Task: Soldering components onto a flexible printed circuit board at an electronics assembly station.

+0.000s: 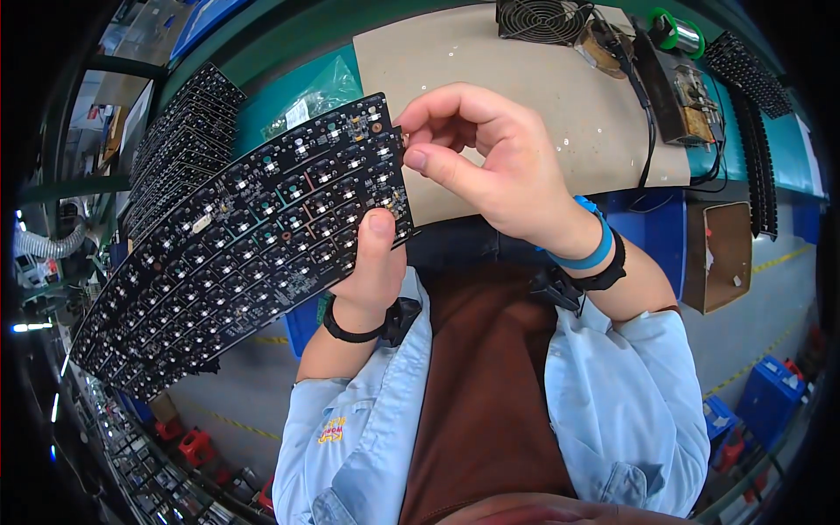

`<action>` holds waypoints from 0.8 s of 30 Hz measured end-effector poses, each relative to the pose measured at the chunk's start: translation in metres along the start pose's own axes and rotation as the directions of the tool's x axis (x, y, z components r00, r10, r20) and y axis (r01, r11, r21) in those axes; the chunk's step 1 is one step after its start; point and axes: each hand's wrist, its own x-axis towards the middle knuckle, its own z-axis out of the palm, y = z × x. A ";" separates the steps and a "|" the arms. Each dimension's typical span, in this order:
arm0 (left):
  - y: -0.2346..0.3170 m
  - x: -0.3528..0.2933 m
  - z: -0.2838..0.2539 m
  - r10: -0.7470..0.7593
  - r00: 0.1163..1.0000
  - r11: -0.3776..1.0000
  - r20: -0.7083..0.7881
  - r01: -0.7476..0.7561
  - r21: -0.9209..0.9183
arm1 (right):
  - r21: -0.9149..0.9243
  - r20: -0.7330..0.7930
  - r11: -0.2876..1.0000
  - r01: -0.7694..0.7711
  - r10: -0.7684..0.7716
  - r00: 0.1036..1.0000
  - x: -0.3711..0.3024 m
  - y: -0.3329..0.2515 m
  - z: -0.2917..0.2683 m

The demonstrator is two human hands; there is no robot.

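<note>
A long black circuit board [254, 219], dotted with rows of small light parts, slants across the left half of the view. My left hand [372, 271] grips its near right end, the thumb pressed on the face and the fingers hidden underneath. At the board's right edge is my right hand [490, 153], its index finger and thumb curled around a small piece at the edge, too small to make out. Blue and black bands circle the right wrist; a black band is on the left.
Stacked black boards [188, 131] stand at the left, near a clear plastic bag [319, 96]. Beyond the beige work mat [516, 96] are a fan [542, 19], a solder wire spool [682, 35] and a small metal stand [687, 105]. Below the bench's right side is a cardboard box [722, 254].
</note>
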 end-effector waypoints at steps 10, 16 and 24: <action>0.008 0.000 0.004 -0.087 0.996 0.991 -0.028 0.084 -0.102 | 0.046 0.039 0.999 0.017 -0.019 0.999 -0.002 -0.002 -0.005; 0.008 0.002 -0.001 -0.114 0.993 0.991 0.011 0.115 -0.066 | 0.165 0.065 0.986 -0.018 0.008 0.998 0.000 -0.001 -0.008; 0.006 -0.001 -0.002 -0.122 0.991 0.992 -0.045 0.121 -0.023 | 0.091 0.049 0.993 -0.078 0.074 0.996 0.004 -0.006 -0.005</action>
